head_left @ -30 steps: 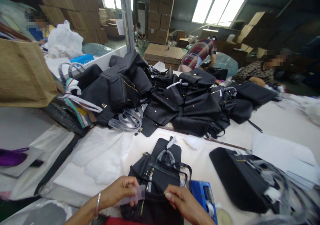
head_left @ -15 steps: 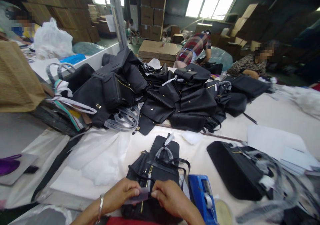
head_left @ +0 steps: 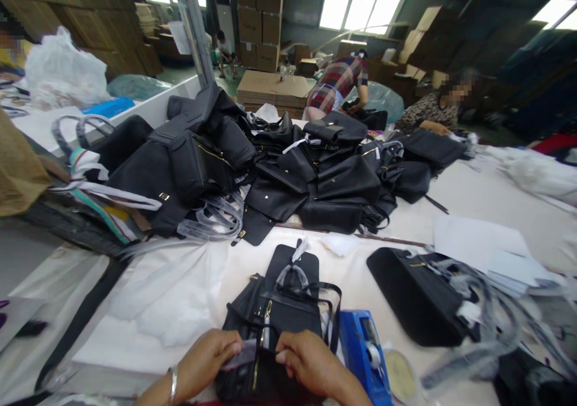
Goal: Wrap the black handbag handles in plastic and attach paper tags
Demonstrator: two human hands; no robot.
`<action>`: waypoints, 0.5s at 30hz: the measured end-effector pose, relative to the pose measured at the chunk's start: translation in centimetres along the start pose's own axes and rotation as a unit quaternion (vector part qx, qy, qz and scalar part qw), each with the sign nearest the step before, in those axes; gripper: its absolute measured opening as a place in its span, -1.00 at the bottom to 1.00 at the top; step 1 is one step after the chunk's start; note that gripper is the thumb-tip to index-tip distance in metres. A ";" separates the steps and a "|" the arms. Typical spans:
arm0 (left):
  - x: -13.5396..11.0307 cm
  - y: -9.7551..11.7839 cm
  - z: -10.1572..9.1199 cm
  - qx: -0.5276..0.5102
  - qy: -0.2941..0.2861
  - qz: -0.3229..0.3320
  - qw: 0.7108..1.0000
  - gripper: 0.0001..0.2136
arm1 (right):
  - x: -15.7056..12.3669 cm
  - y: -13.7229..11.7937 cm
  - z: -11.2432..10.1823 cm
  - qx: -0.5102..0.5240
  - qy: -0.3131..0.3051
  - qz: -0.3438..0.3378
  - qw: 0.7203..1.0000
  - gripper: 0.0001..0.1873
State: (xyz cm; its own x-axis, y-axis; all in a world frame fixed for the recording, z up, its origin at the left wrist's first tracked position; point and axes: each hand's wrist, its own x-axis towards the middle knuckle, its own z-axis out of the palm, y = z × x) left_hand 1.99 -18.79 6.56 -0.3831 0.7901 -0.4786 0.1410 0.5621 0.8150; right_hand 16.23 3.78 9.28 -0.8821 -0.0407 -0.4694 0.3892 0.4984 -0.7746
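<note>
A black backpack (head_left: 293,313) with gold zips lies in front of me, its flap and plastic-wrapped top handle pointing away. Over its lower front, my left hand (head_left: 210,355) pinches a small strip of clear plastic film (head_left: 246,353). My right hand (head_left: 311,361), just to the right, is closed on what looks like a thin black strap; its fingers partly hide it. Beside the backpack on the right stands a blue tape dispenser (head_left: 354,340), with a pale yellow round object (head_left: 399,376) next to it.
Black bags (head_left: 342,184) are heaped across the table beyond. Another black bag (head_left: 415,298) with wrapped straps lies right, near white sheets (head_left: 482,241). White wrapping material (head_left: 166,310) lies left. Several people are further off, one in a plaid top (head_left: 340,81).
The view has swung slightly right, so things sit further left. My hands have drawn a little further apart over the backpack, the plastic strip staying with my left hand.
</note>
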 end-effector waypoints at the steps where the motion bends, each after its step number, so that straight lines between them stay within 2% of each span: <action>1: 0.1 -0.1 0.1 0.009 0.001 0.006 1.000 -0.58 | 0.1 -0.4 0.0 0.006 -0.006 -0.015 1.000 -0.83; 4: 0.3 -0.2 0.3 0.004 0.001 0.013 1.000 -0.58 | 0.7 -1.4 -0.2 0.039 -0.019 -0.034 0.998 -0.83; 7: 0.4 -0.2 0.3 -0.014 -0.006 0.015 1.000 -0.58 | 1.1 -1.6 -0.4 0.099 -0.046 -0.024 0.994 -0.85; 11: 0.5 0.6 -0.2 -0.011 -0.036 0.019 0.999 -0.58 | 1.1 -0.3 -0.5 0.234 -0.094 -0.005 0.968 -0.83; 13: 0.6 1.2 -0.4 0.012 -0.049 0.035 0.998 -0.60 | 1.0 0.4 -0.6 0.280 -0.098 -0.003 0.955 -0.80; 15: 0.7 1.7 -0.5 0.030 -0.072 0.048 0.996 -0.61 | 0.9 0.8 -0.8 0.287 -0.088 0.000 0.954 -0.78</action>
State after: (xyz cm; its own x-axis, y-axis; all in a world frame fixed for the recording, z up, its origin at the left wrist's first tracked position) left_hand 1.53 -17.44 7.78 -0.2316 0.8657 -0.4437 0.2264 0.4916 0.8409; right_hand 15.55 4.85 8.55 -0.8433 -0.2109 -0.4943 0.5151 -0.0549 -0.8554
